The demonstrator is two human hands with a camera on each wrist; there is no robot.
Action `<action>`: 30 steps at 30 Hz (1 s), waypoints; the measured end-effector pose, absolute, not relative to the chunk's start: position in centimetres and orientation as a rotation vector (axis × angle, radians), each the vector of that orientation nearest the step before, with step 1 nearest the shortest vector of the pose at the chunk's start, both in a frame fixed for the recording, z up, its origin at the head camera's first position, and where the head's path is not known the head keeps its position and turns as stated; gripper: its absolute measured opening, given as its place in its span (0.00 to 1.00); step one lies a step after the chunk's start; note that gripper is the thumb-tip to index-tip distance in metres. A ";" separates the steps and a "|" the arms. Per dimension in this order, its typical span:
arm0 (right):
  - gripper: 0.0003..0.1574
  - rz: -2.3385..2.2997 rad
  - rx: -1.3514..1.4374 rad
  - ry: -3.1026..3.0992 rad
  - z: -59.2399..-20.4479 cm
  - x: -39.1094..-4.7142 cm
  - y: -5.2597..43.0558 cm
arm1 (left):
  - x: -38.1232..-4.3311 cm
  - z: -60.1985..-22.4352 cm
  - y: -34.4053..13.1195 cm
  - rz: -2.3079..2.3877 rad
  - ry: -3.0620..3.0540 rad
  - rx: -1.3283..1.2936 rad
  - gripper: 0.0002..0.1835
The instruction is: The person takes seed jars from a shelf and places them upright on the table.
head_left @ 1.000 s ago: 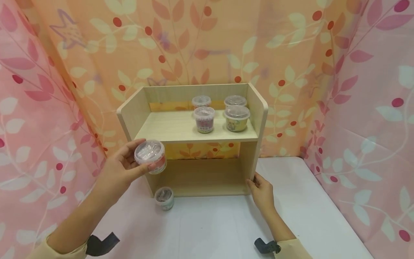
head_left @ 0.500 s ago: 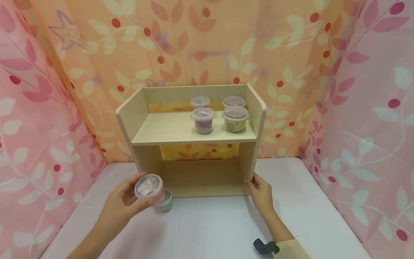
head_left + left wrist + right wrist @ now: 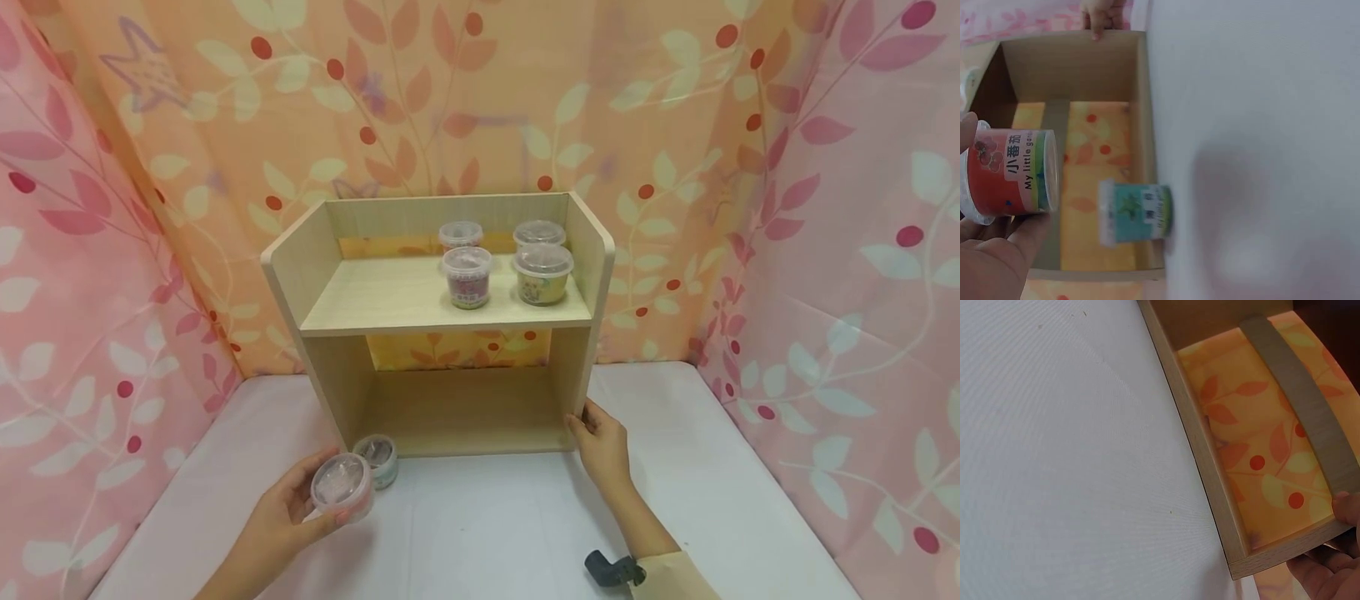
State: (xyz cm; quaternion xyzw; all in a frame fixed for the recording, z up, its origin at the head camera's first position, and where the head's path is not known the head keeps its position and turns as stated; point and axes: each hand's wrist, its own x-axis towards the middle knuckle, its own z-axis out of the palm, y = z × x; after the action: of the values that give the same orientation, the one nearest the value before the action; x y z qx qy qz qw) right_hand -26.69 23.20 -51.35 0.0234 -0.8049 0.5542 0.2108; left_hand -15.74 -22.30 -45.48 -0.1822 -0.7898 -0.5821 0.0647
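My left hand (image 3: 288,508) grips a small clear-lidded plastic tub (image 3: 342,487) with a red label. In the left wrist view its label shows tomatoes and "My little garden". Just behind it, a similar tub (image 3: 1138,212) with a teal label stands on the table by the shelf's lower left front corner. My right hand (image 3: 604,446) pinches the front edge of the right side panel of the wooden shelf (image 3: 450,327), low down. The thumb (image 3: 1347,507) is on the inner side, with the other fingers outside.
On the shelf's upper board, toward the right, stand several lidded tubs, among them a purple-labelled tub (image 3: 468,279) and a wider yellow tub (image 3: 543,277). A white-covered table (image 3: 480,533) lies beneath. Patterned curtains (image 3: 480,100) enclose the back and both sides.
My left hand has come down from beside the upper board to near the table, with the red-labelled tub still in its grip. The right hand has kept its hold on the shelf panel.
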 end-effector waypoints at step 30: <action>0.28 1.520 0.079 -2.221 -51.4 -26.7 23.1 | -17.7 -51.2 -24.3 -1.941 -2.734 -0.403 0.46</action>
State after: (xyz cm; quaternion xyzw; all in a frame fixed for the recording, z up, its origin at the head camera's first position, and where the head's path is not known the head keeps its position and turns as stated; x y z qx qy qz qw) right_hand -26.71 23.09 -51.36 0.0284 -0.8042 0.5503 0.2227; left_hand -17.69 -24.26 -51.20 -0.1185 -0.8040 -0.5708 -0.1172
